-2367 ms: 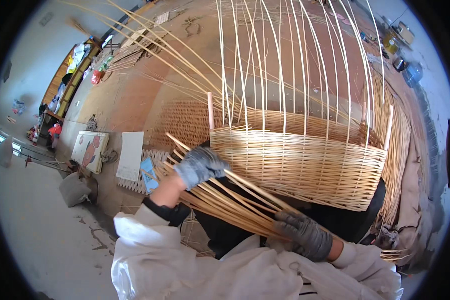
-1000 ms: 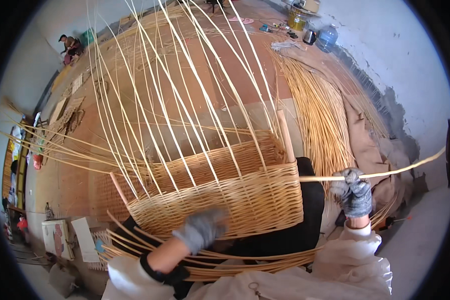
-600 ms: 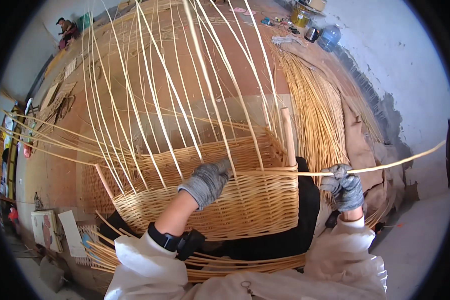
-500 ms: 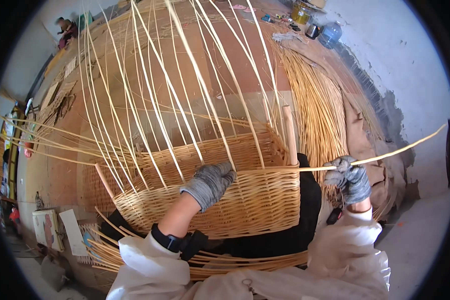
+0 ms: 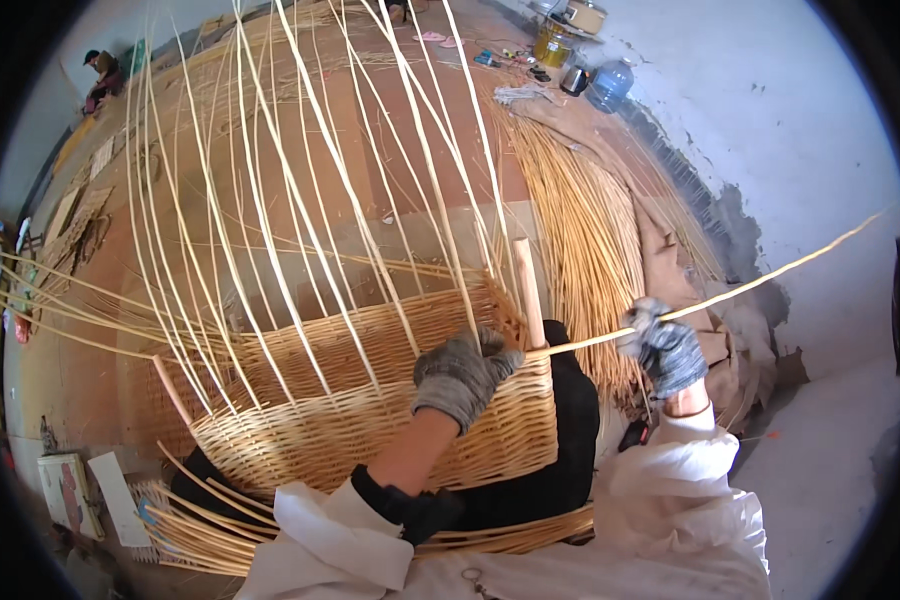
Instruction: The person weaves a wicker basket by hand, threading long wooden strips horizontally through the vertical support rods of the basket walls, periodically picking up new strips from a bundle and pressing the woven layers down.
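Note:
A rectangular wicker basket [image 5: 390,440] rests in front of me, its pale upright stakes [image 5: 260,215] rising from the woven walls. Thick wooden posts stand at its corners, among them the right near post [image 5: 530,295]. My left hand [image 5: 467,375], in a grey knit glove, is closed on the near rim just left of that post; its fingertips are partly hidden. From there a long willow rod [image 5: 770,277] runs in front of the post and out to the right. My right hand [image 5: 662,345], gloved alike, is closed around this rod, away from the basket.
A large bundle of willow rods [image 5: 580,240] lies on the floor beyond the right corner. More rods [image 5: 205,530] lie across my lap. A blue water jug [image 5: 610,87] and a kettle [image 5: 574,80] stand by the right wall. Another person [image 5: 102,80] sits far left.
My left hand has slid right along the rim toward the corner post. My right hand still grips the rod, which slants upward more. The whole view has shifted, moving the basket left.

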Motion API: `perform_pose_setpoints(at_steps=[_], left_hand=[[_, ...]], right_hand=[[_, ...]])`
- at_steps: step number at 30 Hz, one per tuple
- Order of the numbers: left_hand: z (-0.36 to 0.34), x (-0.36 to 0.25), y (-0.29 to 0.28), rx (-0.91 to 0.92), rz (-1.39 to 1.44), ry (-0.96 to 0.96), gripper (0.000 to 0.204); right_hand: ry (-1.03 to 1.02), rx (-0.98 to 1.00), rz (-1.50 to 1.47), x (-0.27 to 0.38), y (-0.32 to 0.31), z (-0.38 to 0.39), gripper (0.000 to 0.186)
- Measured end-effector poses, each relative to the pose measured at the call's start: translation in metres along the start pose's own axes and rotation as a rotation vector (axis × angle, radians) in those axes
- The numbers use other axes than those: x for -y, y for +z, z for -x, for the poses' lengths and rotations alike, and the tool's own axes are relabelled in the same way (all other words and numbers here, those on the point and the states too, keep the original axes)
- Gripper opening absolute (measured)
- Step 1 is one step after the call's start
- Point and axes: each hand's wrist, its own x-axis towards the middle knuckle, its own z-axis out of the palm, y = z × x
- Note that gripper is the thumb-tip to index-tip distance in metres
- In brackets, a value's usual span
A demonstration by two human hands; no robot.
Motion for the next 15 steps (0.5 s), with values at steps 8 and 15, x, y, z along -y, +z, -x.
perform_pose_setpoints(at_steps=[8,15], left_hand=[[0.007,0.0,0.017,-0.314,-0.047,-0.096,0.044],[0.006,0.006,0.007,-0.171,0.112,-0.068,0.052]], right_hand=[[-0.095,0.522,0.556,0.047,0.134,-0.122,0.028],[0.083,0.192,0.099,0.009,0.082,-0.094,0.024]])
